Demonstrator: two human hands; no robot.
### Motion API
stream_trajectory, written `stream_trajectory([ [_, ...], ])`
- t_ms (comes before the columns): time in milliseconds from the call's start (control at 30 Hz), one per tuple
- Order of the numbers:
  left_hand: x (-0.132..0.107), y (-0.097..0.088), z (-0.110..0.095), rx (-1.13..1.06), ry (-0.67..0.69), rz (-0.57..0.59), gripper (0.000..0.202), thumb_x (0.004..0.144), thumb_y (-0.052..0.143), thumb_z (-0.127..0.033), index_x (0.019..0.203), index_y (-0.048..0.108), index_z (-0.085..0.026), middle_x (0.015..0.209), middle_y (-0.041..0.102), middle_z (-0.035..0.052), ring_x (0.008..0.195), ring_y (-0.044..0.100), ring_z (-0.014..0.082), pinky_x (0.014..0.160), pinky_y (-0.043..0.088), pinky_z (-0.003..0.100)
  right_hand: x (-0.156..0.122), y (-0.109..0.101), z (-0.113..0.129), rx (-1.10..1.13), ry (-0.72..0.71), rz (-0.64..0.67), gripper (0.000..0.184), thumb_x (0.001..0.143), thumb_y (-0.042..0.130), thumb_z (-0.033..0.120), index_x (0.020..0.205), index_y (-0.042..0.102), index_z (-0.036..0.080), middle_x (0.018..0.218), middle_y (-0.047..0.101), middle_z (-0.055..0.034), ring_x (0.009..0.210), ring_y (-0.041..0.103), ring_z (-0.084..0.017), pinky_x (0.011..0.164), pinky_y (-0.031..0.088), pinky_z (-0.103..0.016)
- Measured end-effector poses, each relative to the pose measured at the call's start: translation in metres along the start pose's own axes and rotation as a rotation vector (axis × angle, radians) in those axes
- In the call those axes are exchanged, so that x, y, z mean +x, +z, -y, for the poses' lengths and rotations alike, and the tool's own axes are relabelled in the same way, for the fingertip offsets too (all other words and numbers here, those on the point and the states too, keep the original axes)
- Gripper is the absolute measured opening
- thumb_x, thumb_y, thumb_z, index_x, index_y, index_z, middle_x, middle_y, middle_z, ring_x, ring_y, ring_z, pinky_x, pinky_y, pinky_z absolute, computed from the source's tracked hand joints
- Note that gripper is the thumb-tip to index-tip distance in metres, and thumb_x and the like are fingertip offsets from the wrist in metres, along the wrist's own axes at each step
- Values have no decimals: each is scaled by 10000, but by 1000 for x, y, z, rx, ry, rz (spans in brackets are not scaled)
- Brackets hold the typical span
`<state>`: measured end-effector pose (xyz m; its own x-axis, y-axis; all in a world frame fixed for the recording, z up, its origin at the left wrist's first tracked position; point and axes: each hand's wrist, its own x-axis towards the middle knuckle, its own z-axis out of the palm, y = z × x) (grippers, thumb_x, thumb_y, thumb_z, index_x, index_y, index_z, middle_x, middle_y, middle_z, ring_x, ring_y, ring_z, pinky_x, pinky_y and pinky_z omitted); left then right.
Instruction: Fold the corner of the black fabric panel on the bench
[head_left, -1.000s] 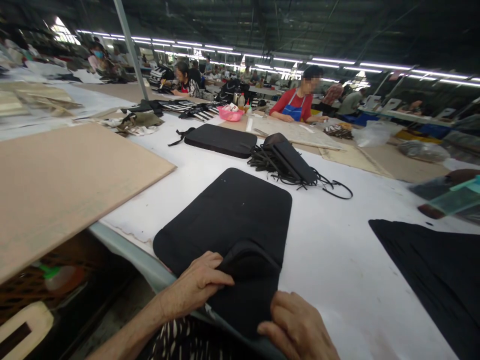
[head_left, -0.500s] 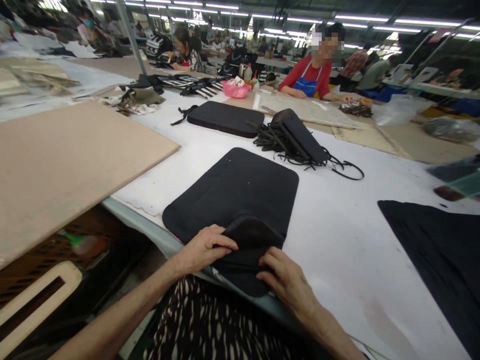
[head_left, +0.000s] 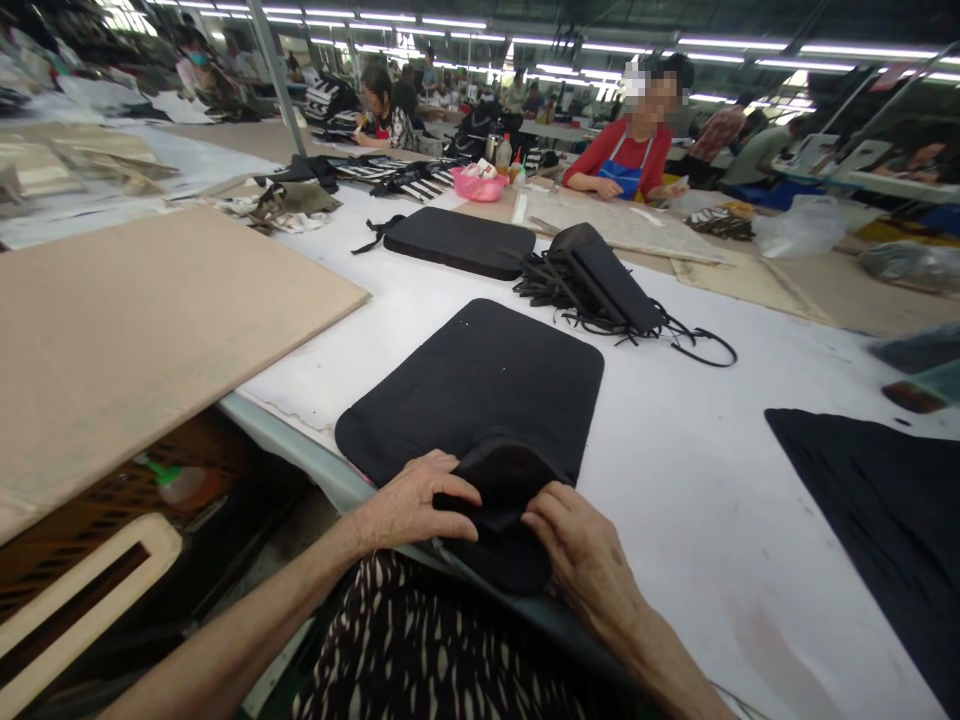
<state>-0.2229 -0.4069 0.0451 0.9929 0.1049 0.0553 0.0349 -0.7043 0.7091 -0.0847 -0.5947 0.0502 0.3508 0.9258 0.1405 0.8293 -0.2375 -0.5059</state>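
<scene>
A flat black padded sleeve (head_left: pixel 480 390) lies on the white table (head_left: pixel 675 480) in front of me, its near corner folded up into a hump. My left hand (head_left: pixel 409 500) pinches that folded black corner (head_left: pixel 502 480) from the left, thumb and fingers closed on the fabric. From the right, my right hand (head_left: pixel 581 560) grips the same fold, fingers curled over its edge. Both hands sit at the table's near edge above my patterned lap.
A tan board (head_left: pixel 135 320) lies to the left. Farther back are a second black sleeve (head_left: pixel 457 240), a black bag with loose straps (head_left: pixel 600 285) and a pink bowl (head_left: pixel 478 183). Black fabric (head_left: pixel 885 520) covers the right. A person in red (head_left: pixel 626 160) works across the table.
The camera has tilted down and my arms show more. My right hand has slid up and left along the fold, closer to my left hand. The sleeve has stayed in place.
</scene>
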Motion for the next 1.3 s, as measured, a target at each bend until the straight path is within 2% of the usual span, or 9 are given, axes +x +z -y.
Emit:
stream_trajectory([
  [200,1,4,3,-50,-19,-34,131,831,577,-278,824,682,-200,755,550,12,801,484,160,724,359,237,5,-7,-7,-7,50,-129,234,919,403,338,783,533,198,791,529,-23,742,513,-164,663,404,-281],
  [333,2,4,3,-99,-24,-42,172,861,521,-273,813,664,-189,752,554,10,784,483,151,721,353,234,-16,-6,-15,30,78,-258,146,889,458,331,924,495,195,898,525,-47,775,524,-171,675,435,-289],
  [433,2,3,1,-105,-12,-53,220,881,480,-274,759,633,-172,719,537,-1,748,472,140,720,341,232,-35,1,-16,39,25,-272,112,883,469,282,957,485,199,928,523,-56,818,531,-177,708,453,-296],
  [567,4,1,-2,-94,-43,-46,343,893,437,-284,590,515,-144,607,442,-21,663,429,128,680,323,233,-45,9,-12,-60,-52,-127,211,881,456,231,1089,488,214,1038,511,-74,883,538,-196,745,464,-321],
  [667,6,0,-3,-116,-58,-49,360,888,435,-283,558,468,-141,575,391,-35,643,405,122,688,316,234,-40,12,-11,-96,-3,20,265,858,496,226,1122,492,222,1039,511,-65,866,544,-200,717,471,-320],
  [800,6,-1,-3,-139,-48,-57,375,889,430,-286,545,450,-139,551,348,-50,620,382,113,730,309,239,-29,9,-11,-12,140,99,100,831,556,233,926,538,210,934,530,-21,809,549,-165,684,454,-279],
  [933,5,0,-2,-145,-55,-72,369,885,442,-283,547,452,-138,553,343,-50,632,379,115,679,297,231,-26,5,-10,30,171,150,42,824,565,209,809,527,216,825,520,19,755,539,-137,630,416,-239],
  [1067,5,0,-1,-186,-86,-76,353,886,446,-304,578,487,-138,567,359,-50,629,385,112,720,305,237,-33,8,-6,30,68,141,131,887,480,224,769,532,208,789,514,8,719,521,-128,614,382,-231],
  [1300,5,-5,0,-372,-167,-84,375,881,435,-347,575,439,-131,640,381,-23,607,385,107,564,292,215,-48,21,-3,-183,-255,-154,239,932,379,198,792,571,168,722,538,-38,636,483,-150,589,325,-276],
])
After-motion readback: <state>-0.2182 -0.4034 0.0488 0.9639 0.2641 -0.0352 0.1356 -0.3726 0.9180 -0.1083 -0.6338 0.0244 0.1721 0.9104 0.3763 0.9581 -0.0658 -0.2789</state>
